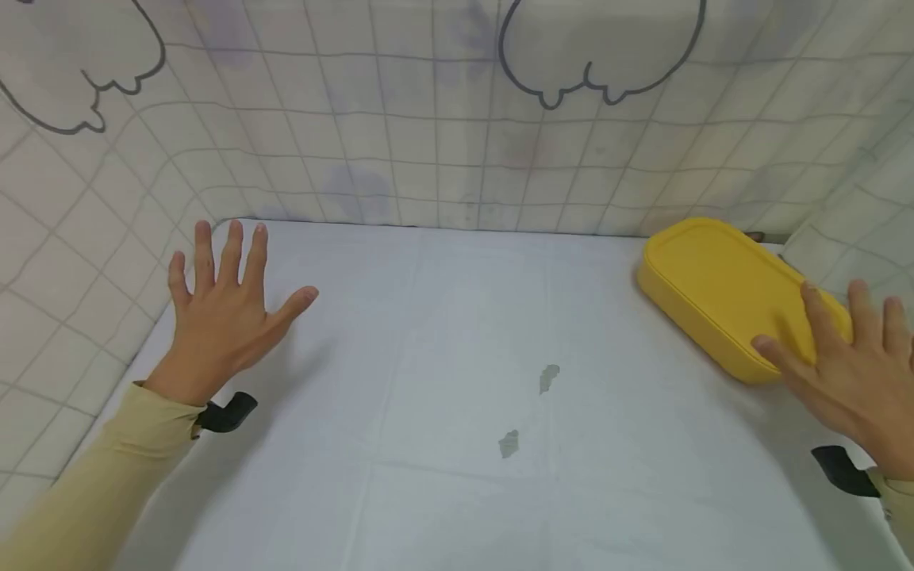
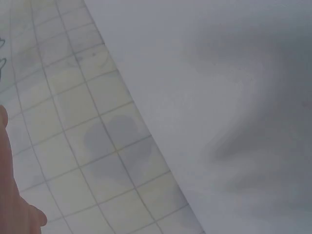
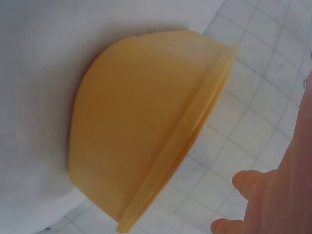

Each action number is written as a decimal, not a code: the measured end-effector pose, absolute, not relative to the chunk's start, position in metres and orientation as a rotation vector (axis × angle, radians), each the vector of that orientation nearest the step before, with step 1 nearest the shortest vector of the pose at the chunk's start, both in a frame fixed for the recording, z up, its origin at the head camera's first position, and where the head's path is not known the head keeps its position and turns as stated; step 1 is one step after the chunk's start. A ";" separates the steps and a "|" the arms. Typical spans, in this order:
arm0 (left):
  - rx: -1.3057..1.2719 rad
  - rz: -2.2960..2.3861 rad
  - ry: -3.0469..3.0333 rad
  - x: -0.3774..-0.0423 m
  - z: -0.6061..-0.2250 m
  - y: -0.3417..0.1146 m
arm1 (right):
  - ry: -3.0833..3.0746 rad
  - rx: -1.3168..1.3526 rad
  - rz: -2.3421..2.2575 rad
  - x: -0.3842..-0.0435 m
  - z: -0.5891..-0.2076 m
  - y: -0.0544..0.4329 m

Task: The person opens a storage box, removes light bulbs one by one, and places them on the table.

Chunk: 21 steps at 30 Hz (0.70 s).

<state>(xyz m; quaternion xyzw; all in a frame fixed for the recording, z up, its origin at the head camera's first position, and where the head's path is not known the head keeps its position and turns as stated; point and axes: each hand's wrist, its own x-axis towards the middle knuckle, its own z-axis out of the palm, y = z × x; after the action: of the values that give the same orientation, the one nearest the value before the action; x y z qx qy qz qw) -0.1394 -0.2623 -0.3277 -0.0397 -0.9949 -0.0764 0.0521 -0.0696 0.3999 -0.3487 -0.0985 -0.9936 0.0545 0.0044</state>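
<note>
My left hand (image 1: 221, 321) is held over the left side of the white table, fingers straight and spread, thumb pointing right. It holds nothing, and its shadow falls on the cloth beside it. At the right, a yellow oblong container (image 1: 721, 277) with rounded ends rests on the table. My right hand (image 1: 864, 381), fingers spread, overlaps the container's near right end in the head view. In the right wrist view a gap shows between the fingers (image 3: 261, 183) and the container's projecting rim (image 3: 185, 131).
Pale grid-patterned curtains (image 1: 443, 127) with cloud outlines hang along the back and both sides. Two small grey patches (image 1: 549, 378) mark the white tablecloth (image 1: 428, 341). A dark band (image 1: 227, 412) shows at my left wrist, another (image 1: 845, 471) at my right.
</note>
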 end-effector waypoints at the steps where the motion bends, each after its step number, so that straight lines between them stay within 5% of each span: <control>1: -0.130 -0.233 -3.016 -0.141 -0.328 -0.260 | -3.108 -0.318 0.197 -0.069 -0.349 0.401; 21: -0.308 -0.277 -2.919 -0.160 -0.338 -0.198 | -3.131 -0.565 0.439 -0.087 -0.366 0.412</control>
<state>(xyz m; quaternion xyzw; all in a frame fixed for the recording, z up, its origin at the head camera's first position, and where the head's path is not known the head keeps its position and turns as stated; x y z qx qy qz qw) -0.1598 -0.1979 -0.3380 -0.1040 -0.9854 -0.0936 0.0967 -0.0871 0.4121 -0.3660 -0.1759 -0.9743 0.1365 -0.0348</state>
